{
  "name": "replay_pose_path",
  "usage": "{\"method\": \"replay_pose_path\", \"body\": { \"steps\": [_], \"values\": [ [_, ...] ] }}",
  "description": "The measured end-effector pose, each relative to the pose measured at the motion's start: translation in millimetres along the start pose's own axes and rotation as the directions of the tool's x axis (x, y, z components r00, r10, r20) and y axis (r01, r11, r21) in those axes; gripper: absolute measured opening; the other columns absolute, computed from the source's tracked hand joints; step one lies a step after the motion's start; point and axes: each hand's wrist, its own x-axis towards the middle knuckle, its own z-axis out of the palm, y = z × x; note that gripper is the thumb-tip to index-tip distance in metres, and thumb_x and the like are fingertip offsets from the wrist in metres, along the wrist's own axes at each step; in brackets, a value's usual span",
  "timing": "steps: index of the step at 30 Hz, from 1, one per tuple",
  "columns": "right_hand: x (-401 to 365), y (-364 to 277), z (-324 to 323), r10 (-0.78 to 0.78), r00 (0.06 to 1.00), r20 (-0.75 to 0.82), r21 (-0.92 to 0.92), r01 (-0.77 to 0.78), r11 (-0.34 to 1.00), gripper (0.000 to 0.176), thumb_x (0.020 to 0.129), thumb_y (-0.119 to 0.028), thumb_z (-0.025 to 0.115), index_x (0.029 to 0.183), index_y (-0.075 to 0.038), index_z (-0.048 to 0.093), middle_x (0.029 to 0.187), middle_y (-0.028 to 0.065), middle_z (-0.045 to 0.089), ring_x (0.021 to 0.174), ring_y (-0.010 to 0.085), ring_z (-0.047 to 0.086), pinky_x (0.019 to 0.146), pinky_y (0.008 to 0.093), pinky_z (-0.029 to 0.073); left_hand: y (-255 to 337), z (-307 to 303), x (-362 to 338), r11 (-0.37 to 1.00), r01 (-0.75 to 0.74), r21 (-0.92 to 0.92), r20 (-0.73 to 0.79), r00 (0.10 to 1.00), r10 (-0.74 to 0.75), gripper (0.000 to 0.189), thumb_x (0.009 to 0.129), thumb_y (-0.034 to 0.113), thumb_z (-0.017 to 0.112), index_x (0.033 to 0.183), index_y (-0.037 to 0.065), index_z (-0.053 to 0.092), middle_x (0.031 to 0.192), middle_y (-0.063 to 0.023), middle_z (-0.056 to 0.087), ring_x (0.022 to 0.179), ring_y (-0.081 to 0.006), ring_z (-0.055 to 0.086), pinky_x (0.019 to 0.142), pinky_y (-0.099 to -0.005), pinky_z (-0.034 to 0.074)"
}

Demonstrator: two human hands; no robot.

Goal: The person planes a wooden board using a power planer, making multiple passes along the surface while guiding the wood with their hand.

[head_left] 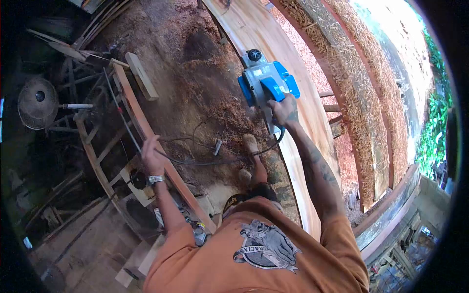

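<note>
Long pale plank (249, 27) bearing a blue electric planer (266, 84) near its left edge; the shaving-strewn floor (185, 93) alongside apparently carries a cable (205, 162).

Looking from the head steeply down past the shirt (254, 254) onto planer (266, 83) and plank (254, 29), near, through a wide fisheye.

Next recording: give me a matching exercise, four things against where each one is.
Things:
1 planer
2 cord
3 fan
4 watch

Places:
a at the wrist of the left hand
b gripped in the left hand
c on the plank, under the right hand
d far left, in the shade

Pairs: 1-c; 2-b; 3-d; 4-a
</note>
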Motion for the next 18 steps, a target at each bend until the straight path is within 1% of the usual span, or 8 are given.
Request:
{"method": "replay_pose_path", "body": {
  "steps": [3, 5, 7, 8, 10, 12, 14, 18],
  "values": [
    [13, -17, 0, 0.014, 1.000, -0.013, -0.052, -0.015, 0.999, 0.038, 0.074, -0.029, 0.072, 0.084, 0.008, 0.069, 0.080, 0.0299, 0.070, 0.077, 0.0427, 0.071, 0.074, 0.0497, 0.055, -52, 72, -17, 0.988, 0.021, -0.150, 0.146, 0.989, 0.001, 0.035, 0.087, -0.006, 0.045, 0.110, 0.002, 0.070, 0.111, -0.0136, 0.069, 0.105, -0.0280, 0.067, 0.091, -0.0398, 0.053],
    [19, -27, 1, -0.024, 1.000, -0.020, -0.060, 0.023, 0.998, 0.038, 0.073, -0.028, 0.071, 0.083, 0.008, 0.069, 0.079, 0.0309, 0.069, 0.077, 0.0435, 0.071, 0.073, 0.0501, 0.055, -59, 98, -24, 0.970, 0.150, -0.191, 0.269, 0.958, -0.095, 0.032, 0.087, -0.006, 0.053, 0.109, 0.006, 0.073, 0.114, -0.0155, 0.071, 0.109, -0.0321, 0.067, 0.095, -0.0405, 0.054],
    [27, -37, 3, -0.048, 0.998, -0.037, -0.046, 0.046, 0.998, 0.036, 0.073, -0.027, 0.071, 0.083, 0.008, 0.069, 0.078, 0.0317, 0.068, 0.077, 0.0439, 0.071, 0.073, 0.0507, 0.055, -94, 135, -46, 0.963, 0.187, -0.193, 0.258, 0.957, -0.134, 0.030, 0.089, -0.004, 0.054, 0.110, 0.006, 0.073, 0.115, -0.0164, 0.071, 0.113, -0.0325, 0.066, 0.098, -0.0426, 0.052],
    [31, -41, 5, -0.050, 0.997, -0.051, -0.030, 0.049, 0.998, 0.036, 0.073, -0.026, 0.070, 0.083, 0.008, 0.069, 0.078, 0.0320, 0.068, 0.077, 0.0440, 0.071, 0.073, 0.0511, 0.055, -84, 127, -44, 0.983, 0.175, -0.059, 0.361, 0.922, -0.142, 0.028, 0.091, 0.001, 0.056, 0.111, 0.008, 0.074, 0.119, -0.0168, 0.070, 0.115, -0.0336, 0.064, 0.101, -0.0439, 0.051],
    [41, -47, 7, -0.040, 0.998, -0.054, 0.016, 0.041, 0.999, 0.033, 0.073, -0.026, 0.070, 0.084, 0.006, 0.071, 0.079, 0.0320, 0.068, 0.078, 0.0444, 0.071, 0.074, 0.0516, 0.055, -96, 138, -56, 0.979, 0.200, -0.045, 0.396, 0.903, -0.166, 0.027, 0.092, 0.005, 0.058, 0.112, 0.011, 0.075, 0.122, -0.0158, 0.068, 0.117, -0.0345, 0.063, 0.102, -0.0429, 0.050],
    [54, -55, 9, -0.042, 0.998, -0.055, -0.002, 0.042, 0.999, 0.036, 0.074, -0.028, 0.070, 0.092, 0.003, 0.073, 0.083, 0.0312, 0.069, 0.081, 0.0443, 0.072, 0.078, 0.0513, 0.056, -172, 182, -88, 0.871, 0.425, -0.247, 0.398, 0.864, -0.309, 0.023, 0.095, 0.010, 0.059, 0.112, 0.013, 0.075, 0.124, -0.0151, 0.067, 0.116, -0.0344, 0.064, 0.102, -0.0421, 0.049],
    [72, -46, 24, -0.068, 0.996, -0.061, 0.002, 0.069, 0.998, 0.041, 0.074, -0.030, 0.070, 0.099, 0.003, 0.072, 0.088, 0.0313, 0.070, 0.085, 0.0446, 0.071, 0.081, 0.0512, 0.057, -152, 161, -85, 0.908, 0.402, -0.122, 0.414, 0.852, -0.321, 0.021, 0.099, 0.015, 0.059, 0.113, 0.012, 0.074, 0.120, -0.0155, 0.069, 0.114, -0.0321, 0.064, 0.101, -0.0406, 0.050],
    [93, -67, 25, -0.060, 0.997, -0.045, 0.048, 0.062, 0.997, 0.042, 0.075, -0.033, 0.069, 0.095, 0.004, 0.071, 0.088, 0.0316, 0.070, 0.087, 0.0440, 0.071, 0.082, 0.0499, 0.057, -142, 145, -64, 0.899, 0.439, 0.007, 0.444, 0.804, -0.396, 0.021, 0.102, 0.020, 0.059, 0.112, 0.009, 0.074, 0.115, -0.0154, 0.070, 0.112, -0.0298, 0.065, 0.099, -0.0392, 0.051]
  ]
}}
